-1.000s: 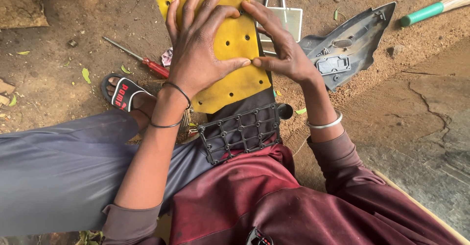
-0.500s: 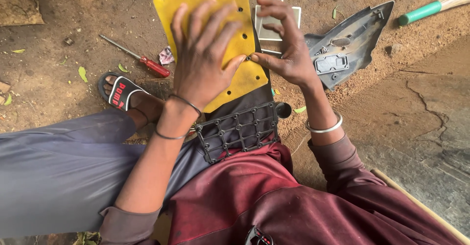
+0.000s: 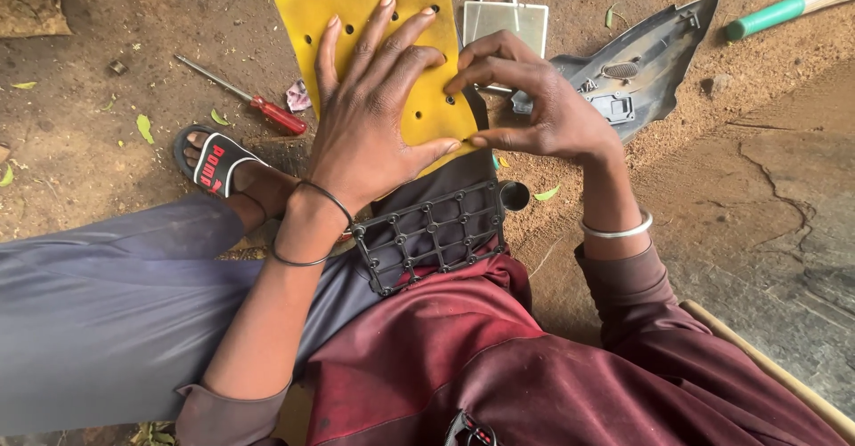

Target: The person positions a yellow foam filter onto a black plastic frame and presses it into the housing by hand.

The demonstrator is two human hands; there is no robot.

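Note:
A yellow foam sheet (image 3: 356, 0) with several punched holes lies over a black ribbed plastic panel (image 3: 432, 232) that rests on my lap. My left hand (image 3: 374, 116) presses flat on the sheet, fingers spread. At the sheet's right edge my right hand (image 3: 534, 107) pinches the foam between thumb and fingertips. Both wrists wear bangles.
On the dirt floor lie a red-handled screwdriver (image 3: 249, 96) at the left, a small rectangular mirror (image 3: 505, 23) and a dark plastic body panel (image 3: 641, 63) at the right, and a green-handled broom (image 3: 770, 14) at top right. My sandalled foot (image 3: 218, 163) is beside the screwdriver.
My right hand has slid off the top of the sheet to its right edge and now pinches it. The left hand has shifted slightly lower on the sheet.

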